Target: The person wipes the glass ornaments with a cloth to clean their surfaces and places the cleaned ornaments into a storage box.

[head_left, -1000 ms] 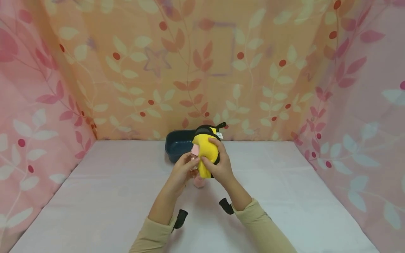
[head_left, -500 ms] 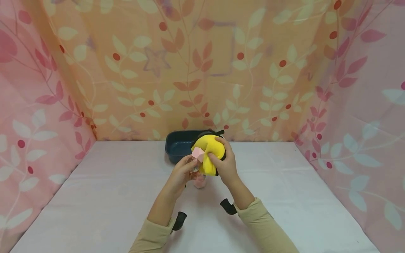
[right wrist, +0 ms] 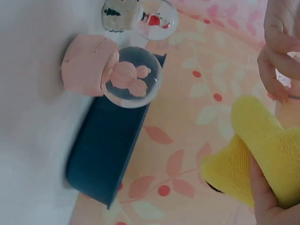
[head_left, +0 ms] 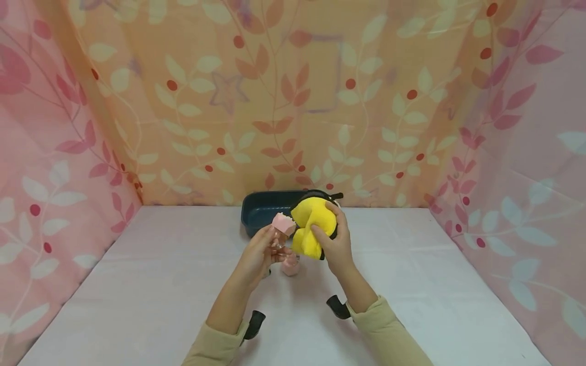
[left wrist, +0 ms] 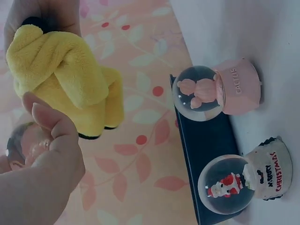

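My left hand point(head_left: 256, 256) grips a snow globe point(head_left: 283, 223), its pink base turned upward and its clear ball point(left wrist: 18, 145) partly covered by fingers. In my right hand point(head_left: 338, 244) is a bunched yellow plush cloth point(head_left: 316, 218) with black trim and a black loop. Cloth and globe are close together above the table; whether they touch cannot be told. Below them, a pink snow globe point(left wrist: 241, 86) lettered CACTUS stands upright with a pink cactus figure inside. Beside it stands a white-based snow globe point(left wrist: 272, 171) reading MERRY CHRISTMAS, with a Santa figure.
Behind the hands, a dark blue rectangular bin point(head_left: 262, 207) stands at the back of the white-covered table point(head_left: 160, 274). Leaf-patterned curtains point(head_left: 229, 117) close off the back and both sides. Black camera mounts point(head_left: 254, 325) jut from both wrists.
The cloth has drawn away to the right from the snow globe, and more of the globe's pink base shows. Both hands have parted slightly, each keeping its hold.
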A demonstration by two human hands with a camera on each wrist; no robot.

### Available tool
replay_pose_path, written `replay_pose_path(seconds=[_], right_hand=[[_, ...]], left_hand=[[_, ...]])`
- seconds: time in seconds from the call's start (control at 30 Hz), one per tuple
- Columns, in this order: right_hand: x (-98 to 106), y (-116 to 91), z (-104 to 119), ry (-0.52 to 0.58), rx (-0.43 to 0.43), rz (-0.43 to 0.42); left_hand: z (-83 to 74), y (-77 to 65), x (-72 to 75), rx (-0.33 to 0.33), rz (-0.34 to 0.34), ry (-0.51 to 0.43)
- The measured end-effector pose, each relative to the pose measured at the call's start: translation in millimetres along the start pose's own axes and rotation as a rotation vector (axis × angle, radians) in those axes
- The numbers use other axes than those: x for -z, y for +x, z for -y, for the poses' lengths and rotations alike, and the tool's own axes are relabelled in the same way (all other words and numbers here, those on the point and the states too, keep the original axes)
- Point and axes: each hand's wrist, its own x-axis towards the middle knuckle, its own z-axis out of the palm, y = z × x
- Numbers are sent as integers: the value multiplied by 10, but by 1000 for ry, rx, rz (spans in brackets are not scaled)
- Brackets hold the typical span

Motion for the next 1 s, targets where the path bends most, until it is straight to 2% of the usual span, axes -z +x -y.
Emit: replay_pose_path(seconds=[0.13,0.33,0.43,0.53,0.63,0.77,1.0], right_hand=[[-15,-65,54,-57,101,31],[-95,-118,83,-128,231,162],[-125,-134,85,-126,265,208],[-142,-152,83,-149,292,218],[-149,-161,78,-174,309,202],[-148,-160,74,-185,304,167],[-108,-150,60,-168,199,106]], left_hand=[[-16,-16,-24,15,-27,-14],[-25,-33,-99,26,-51,-10],[-24,-29,-138,39,-47,22],[-19,-29,-159,76,-50,90],[-8,-34,-165,95,-36,126],[20,-44,-164,61,-36,139],[82,-65,-153,15,-40,189]])
